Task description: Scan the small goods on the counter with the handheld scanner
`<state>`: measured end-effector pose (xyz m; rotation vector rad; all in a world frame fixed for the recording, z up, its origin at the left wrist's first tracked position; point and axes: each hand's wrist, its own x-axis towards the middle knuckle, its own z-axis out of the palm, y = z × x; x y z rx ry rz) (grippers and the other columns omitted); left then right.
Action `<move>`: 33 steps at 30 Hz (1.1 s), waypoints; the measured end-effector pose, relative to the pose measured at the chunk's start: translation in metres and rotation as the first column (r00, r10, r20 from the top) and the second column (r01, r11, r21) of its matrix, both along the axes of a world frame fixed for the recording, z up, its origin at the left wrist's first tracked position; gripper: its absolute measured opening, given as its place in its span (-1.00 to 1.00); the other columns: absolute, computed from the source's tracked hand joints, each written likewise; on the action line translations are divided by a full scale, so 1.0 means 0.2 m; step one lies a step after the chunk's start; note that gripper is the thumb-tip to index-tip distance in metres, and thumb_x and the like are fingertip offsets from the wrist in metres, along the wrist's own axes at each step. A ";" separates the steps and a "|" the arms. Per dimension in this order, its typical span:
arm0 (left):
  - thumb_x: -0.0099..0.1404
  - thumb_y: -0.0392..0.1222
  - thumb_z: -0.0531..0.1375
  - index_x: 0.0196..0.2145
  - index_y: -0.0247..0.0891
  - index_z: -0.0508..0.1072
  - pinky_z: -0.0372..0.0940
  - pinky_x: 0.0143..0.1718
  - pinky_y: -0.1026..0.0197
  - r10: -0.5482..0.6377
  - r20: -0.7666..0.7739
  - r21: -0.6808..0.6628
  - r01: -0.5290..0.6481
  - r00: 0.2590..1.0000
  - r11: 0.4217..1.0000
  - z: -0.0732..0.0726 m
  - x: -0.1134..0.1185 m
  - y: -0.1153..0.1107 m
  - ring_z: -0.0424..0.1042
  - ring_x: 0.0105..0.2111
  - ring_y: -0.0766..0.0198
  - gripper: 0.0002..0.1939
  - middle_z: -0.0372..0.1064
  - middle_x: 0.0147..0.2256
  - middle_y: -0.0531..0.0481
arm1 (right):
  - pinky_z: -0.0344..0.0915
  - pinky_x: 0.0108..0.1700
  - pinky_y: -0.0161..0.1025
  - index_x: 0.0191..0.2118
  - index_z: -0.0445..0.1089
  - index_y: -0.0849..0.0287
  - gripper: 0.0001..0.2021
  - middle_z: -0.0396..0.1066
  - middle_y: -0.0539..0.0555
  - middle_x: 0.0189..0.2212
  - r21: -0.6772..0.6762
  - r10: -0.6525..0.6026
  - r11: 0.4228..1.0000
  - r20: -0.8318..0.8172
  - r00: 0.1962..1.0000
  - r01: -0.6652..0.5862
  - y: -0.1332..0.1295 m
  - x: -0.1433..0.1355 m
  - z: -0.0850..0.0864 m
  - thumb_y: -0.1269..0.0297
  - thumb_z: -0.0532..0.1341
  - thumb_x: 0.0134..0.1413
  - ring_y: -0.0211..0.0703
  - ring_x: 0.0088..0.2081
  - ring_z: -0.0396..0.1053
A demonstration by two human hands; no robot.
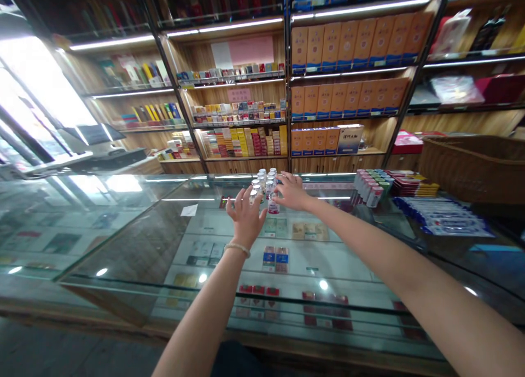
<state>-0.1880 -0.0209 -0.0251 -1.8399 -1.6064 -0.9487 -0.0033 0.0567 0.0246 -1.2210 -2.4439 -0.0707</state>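
Several small clear bottles with white caps (pixel 273 205) stand close together in rows on the glass display counter (pixel 328 251). My left hand (pixel 246 215), with a pale bracelet at the wrist, is at the near left side of the rows, its fingers spread. On the right side of the same group, my right hand (pixel 292 192) has its fingers apart and slightly bent, beside the bottles. Whether any fingertip touches a bottle cannot be made out. Part of the group is hidden behind my hands.
Small capped containers (pixel 371 186) stand in rows to the right, near blue-and-white packets (pixel 445 217) and a wicker basket (pixel 471 166). A white slip of paper (pixel 189 210) lies at left. Cigarette packs (pixel 274 259) show under the glass. Boxed goods (pixel 340 99) fill the shelves behind.
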 end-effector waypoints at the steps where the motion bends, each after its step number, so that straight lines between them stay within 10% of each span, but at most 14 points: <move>1: 0.28 -0.13 0.33 0.05 -0.03 0.51 -0.30 0.41 -0.32 0.001 0.008 0.008 -0.001 1.000 1.000 -0.01 -0.01 0.00 0.15 0.37 -0.16 -0.63 0.25 0.36 -0.14 | -0.12 0.38 0.27 -0.02 0.57 0.15 -0.66 0.11 0.23 0.44 -0.001 -0.001 1.000 -0.011 1.000 0.001 0.01 -0.01 -0.02 0.05 0.22 0.28 0.22 0.48 -0.15; 21: 0.22 -0.21 0.33 0.18 -0.03 0.43 -0.25 0.41 -0.33 0.010 -0.076 -0.104 -0.018 0.997 0.994 -0.05 0.00 0.03 0.10 0.40 -0.16 -0.44 0.15 0.41 -0.19 | -0.07 0.38 0.20 0.22 0.30 0.06 -0.45 0.05 0.28 0.45 0.119 -0.108 0.980 -0.365 0.925 0.161 -0.08 -0.01 -0.41 0.18 0.29 0.10 0.18 0.45 -0.05; 33: 0.18 -0.18 0.33 0.23 0.00 0.42 -0.32 0.43 -0.32 -0.037 -0.102 -0.146 0.022 0.994 0.989 -0.04 0.00 0.09 0.06 0.42 -0.17 -0.37 0.10 0.43 -0.17 | -0.04 0.36 0.17 0.30 0.24 0.02 -0.42 0.01 0.27 0.46 0.074 -0.106 0.989 -0.269 0.957 0.131 -0.08 0.00 -0.40 0.20 0.27 0.17 0.14 0.45 -0.04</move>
